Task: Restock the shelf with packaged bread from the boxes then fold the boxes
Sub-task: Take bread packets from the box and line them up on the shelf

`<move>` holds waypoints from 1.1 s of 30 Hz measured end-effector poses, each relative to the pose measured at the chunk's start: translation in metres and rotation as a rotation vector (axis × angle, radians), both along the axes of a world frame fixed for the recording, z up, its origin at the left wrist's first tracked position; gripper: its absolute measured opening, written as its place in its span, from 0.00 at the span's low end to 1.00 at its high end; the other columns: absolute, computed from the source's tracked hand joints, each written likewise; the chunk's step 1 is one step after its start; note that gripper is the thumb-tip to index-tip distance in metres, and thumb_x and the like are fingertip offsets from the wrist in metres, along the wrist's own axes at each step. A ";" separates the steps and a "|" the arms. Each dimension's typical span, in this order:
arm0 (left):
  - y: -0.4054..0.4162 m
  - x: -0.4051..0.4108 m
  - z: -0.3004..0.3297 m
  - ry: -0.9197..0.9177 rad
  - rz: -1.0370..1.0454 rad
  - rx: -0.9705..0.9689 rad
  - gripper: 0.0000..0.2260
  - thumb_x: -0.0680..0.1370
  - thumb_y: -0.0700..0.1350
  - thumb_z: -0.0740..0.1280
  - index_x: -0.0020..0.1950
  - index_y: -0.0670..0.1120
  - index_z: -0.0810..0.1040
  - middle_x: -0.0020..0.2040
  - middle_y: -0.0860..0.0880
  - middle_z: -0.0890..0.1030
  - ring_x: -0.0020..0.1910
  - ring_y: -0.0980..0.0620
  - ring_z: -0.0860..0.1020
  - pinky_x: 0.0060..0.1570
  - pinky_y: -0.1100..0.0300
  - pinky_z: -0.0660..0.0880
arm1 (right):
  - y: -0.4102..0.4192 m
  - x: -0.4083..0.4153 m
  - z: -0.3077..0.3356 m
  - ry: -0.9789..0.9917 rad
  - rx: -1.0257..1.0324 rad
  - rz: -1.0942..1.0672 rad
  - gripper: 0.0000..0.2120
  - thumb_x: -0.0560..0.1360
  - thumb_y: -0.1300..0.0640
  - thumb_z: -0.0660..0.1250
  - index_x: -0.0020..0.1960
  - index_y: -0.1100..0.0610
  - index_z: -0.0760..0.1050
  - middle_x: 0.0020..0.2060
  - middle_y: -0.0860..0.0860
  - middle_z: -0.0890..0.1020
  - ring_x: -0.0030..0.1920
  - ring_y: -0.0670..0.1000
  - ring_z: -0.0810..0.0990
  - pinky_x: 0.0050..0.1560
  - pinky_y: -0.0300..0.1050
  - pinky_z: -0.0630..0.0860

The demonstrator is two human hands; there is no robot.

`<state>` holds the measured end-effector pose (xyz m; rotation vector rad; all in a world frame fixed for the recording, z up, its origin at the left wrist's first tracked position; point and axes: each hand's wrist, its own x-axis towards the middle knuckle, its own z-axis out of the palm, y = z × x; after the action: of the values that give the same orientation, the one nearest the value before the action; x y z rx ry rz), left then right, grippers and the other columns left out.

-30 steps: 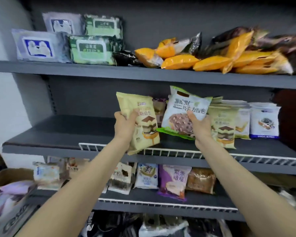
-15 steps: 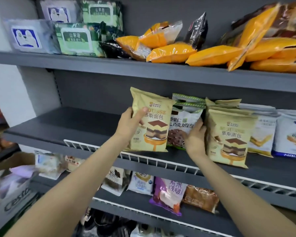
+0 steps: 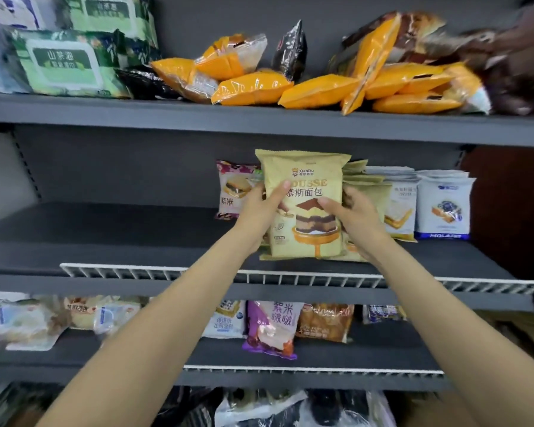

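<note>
Bread in a tan mousse packet (image 3: 302,208) is my landmark: it stands upright on the middle shelf (image 3: 105,241), just behind the white wire rail (image 3: 290,276) along that shelf's front edge. Left of the packet I see a purple-and-white packet (image 3: 233,188) standing further back on the same shelf, partly hidden behind my left hand (image 3: 261,211). That hand grips the tan packet's left edge, thumb laid across the printed front. My right hand (image 3: 356,220) grips the packet's right edge the same way, thumb on the front over the cake picture, fingers curled behind. Just behind and right of the packet more tan packets (image 3: 363,180) are stacked upright, touching it as far as I can tell. Further right stand white packets (image 3: 403,208) and then a white packet with a blue band (image 3: 443,208). Above the packet, on the top shelf, lie green packs (image 3: 65,63) to the left and orange packets (image 3: 318,90) in a loose heap to the right. Below it, the lower shelf holds a purple packet (image 3: 272,329) and a brown one (image 3: 326,322).
</note>
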<state>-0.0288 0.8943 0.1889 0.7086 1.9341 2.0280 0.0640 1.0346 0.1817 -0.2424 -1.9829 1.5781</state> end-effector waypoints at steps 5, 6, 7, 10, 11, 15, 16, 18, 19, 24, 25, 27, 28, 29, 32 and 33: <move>0.059 0.020 -0.007 0.048 -0.134 -0.132 0.13 0.77 0.49 0.67 0.60 0.50 0.73 0.48 0.46 0.82 0.50 0.49 0.80 0.59 0.48 0.75 | 0.046 0.028 -0.013 0.004 -0.021 -0.172 0.12 0.75 0.63 0.67 0.58 0.56 0.73 0.51 0.52 0.82 0.52 0.51 0.82 0.54 0.53 0.80; 0.070 0.024 -0.010 0.072 -0.118 -0.165 0.13 0.77 0.48 0.67 0.60 0.48 0.73 0.46 0.46 0.81 0.47 0.50 0.80 0.58 0.49 0.76 | 0.054 0.032 -0.018 -0.008 -0.024 -0.192 0.13 0.76 0.63 0.67 0.59 0.57 0.72 0.52 0.54 0.82 0.52 0.52 0.82 0.54 0.53 0.79; 0.079 0.027 -0.014 0.086 -0.109 -0.195 0.14 0.77 0.47 0.67 0.61 0.47 0.73 0.46 0.46 0.81 0.44 0.51 0.79 0.57 0.50 0.76 | 0.062 0.034 -0.025 -0.029 -0.019 -0.218 0.13 0.76 0.63 0.67 0.59 0.58 0.72 0.54 0.56 0.82 0.53 0.53 0.81 0.54 0.53 0.79; 0.098 0.035 -0.029 0.068 -0.102 -0.313 0.18 0.77 0.48 0.67 0.65 0.45 0.71 0.51 0.46 0.82 0.44 0.49 0.80 0.52 0.53 0.77 | 0.082 0.040 -0.045 -0.178 0.115 -0.291 0.17 0.76 0.63 0.67 0.63 0.62 0.69 0.57 0.58 0.79 0.58 0.56 0.79 0.57 0.51 0.76; 0.103 0.036 -0.033 0.059 -0.093 -0.360 0.19 0.77 0.50 0.67 0.65 0.45 0.71 0.52 0.46 0.82 0.47 0.48 0.81 0.53 0.53 0.76 | 0.086 0.043 -0.050 -0.230 0.190 -0.313 0.21 0.75 0.62 0.67 0.66 0.61 0.66 0.60 0.58 0.77 0.61 0.56 0.77 0.59 0.50 0.75; 0.114 0.038 -0.035 0.032 -0.044 -0.403 0.17 0.78 0.46 0.66 0.65 0.44 0.69 0.50 0.47 0.80 0.37 0.55 0.78 0.39 0.57 0.75 | 0.095 0.053 -0.059 -0.220 0.499 -0.423 0.40 0.71 0.66 0.71 0.75 0.54 0.53 0.70 0.59 0.60 0.68 0.56 0.65 0.65 0.49 0.69; 0.116 0.039 -0.035 0.045 -0.024 -0.410 0.15 0.78 0.45 0.66 0.64 0.44 0.70 0.49 0.47 0.80 0.37 0.55 0.78 0.37 0.58 0.75 | 0.094 0.054 -0.057 -0.209 0.650 -0.472 0.41 0.70 0.67 0.72 0.75 0.53 0.54 0.70 0.59 0.59 0.68 0.56 0.63 0.63 0.49 0.71; 0.118 0.040 -0.034 0.116 0.045 -0.457 0.15 0.76 0.43 0.68 0.61 0.43 0.71 0.51 0.46 0.82 0.44 0.51 0.81 0.42 0.57 0.77 | 0.095 0.053 -0.056 -0.180 0.995 -0.512 0.40 0.65 0.70 0.72 0.72 0.54 0.60 0.67 0.60 0.63 0.67 0.59 0.64 0.57 0.51 0.75; 0.116 0.042 -0.034 0.165 0.083 -0.493 0.15 0.76 0.43 0.69 0.61 0.42 0.72 0.53 0.45 0.82 0.49 0.49 0.81 0.44 0.59 0.75 | 0.095 0.050 -0.056 -0.172 1.131 -0.497 0.39 0.63 0.71 0.72 0.70 0.55 0.65 0.66 0.60 0.66 0.65 0.60 0.67 0.54 0.51 0.77; 0.090 0.049 -0.030 0.349 0.238 -0.587 0.19 0.76 0.42 0.67 0.65 0.40 0.69 0.59 0.44 0.78 0.59 0.46 0.75 0.49 0.62 0.68 | 0.076 0.042 -0.050 -0.123 1.196 -0.334 0.28 0.62 0.69 0.73 0.61 0.61 0.74 0.58 0.60 0.75 0.56 0.61 0.75 0.47 0.51 0.78; 0.079 0.050 -0.029 0.364 0.258 -0.595 0.17 0.77 0.42 0.66 0.65 0.41 0.70 0.58 0.44 0.79 0.58 0.47 0.76 0.48 0.62 0.69 | 0.067 0.039 -0.049 -0.102 1.166 -0.284 0.25 0.66 0.68 0.70 0.62 0.61 0.74 0.59 0.59 0.74 0.57 0.60 0.74 0.50 0.51 0.77; 0.052 0.049 -0.028 0.373 0.297 -0.608 0.12 0.78 0.41 0.64 0.61 0.42 0.73 0.52 0.45 0.80 0.54 0.49 0.77 0.48 0.62 0.70 | 0.047 0.033 -0.046 -0.077 1.090 -0.171 0.21 0.72 0.68 0.64 0.65 0.60 0.72 0.60 0.57 0.72 0.58 0.58 0.72 0.52 0.51 0.76; 0.036 0.049 -0.028 0.374 0.328 -0.606 0.10 0.78 0.41 0.63 0.58 0.43 0.75 0.49 0.46 0.81 0.50 0.50 0.78 0.46 0.63 0.71 | 0.035 0.028 -0.046 -0.071 1.061 -0.116 0.20 0.74 0.68 0.62 0.66 0.60 0.71 0.60 0.56 0.71 0.57 0.57 0.73 0.50 0.51 0.76; 0.018 0.049 -0.028 0.376 0.368 -0.607 0.08 0.78 0.41 0.63 0.56 0.44 0.76 0.47 0.46 0.81 0.47 0.50 0.78 0.44 0.63 0.72 | 0.021 0.023 -0.045 -0.070 1.039 -0.059 0.20 0.75 0.68 0.60 0.66 0.59 0.71 0.59 0.55 0.71 0.56 0.55 0.73 0.49 0.51 0.76; -0.049 0.047 -0.035 0.370 0.512 -0.642 0.06 0.78 0.42 0.63 0.52 0.45 0.78 0.43 0.45 0.83 0.44 0.47 0.81 0.45 0.54 0.78 | -0.035 0.002 -0.045 -0.053 0.988 0.137 0.18 0.77 0.66 0.57 0.65 0.57 0.71 0.58 0.53 0.72 0.55 0.55 0.74 0.51 0.53 0.75; -0.076 0.047 -0.039 0.365 0.558 -0.657 0.06 0.78 0.42 0.62 0.52 0.45 0.78 0.42 0.45 0.83 0.42 0.46 0.82 0.45 0.51 0.79 | -0.059 -0.006 -0.046 -0.050 0.973 0.208 0.17 0.78 0.65 0.57 0.65 0.57 0.72 0.57 0.53 0.72 0.55 0.54 0.74 0.53 0.53 0.74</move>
<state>0.0181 0.8185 0.1498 0.4113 3.0565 1.3654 0.0578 0.9761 0.1356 0.3236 -2.6135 0.5524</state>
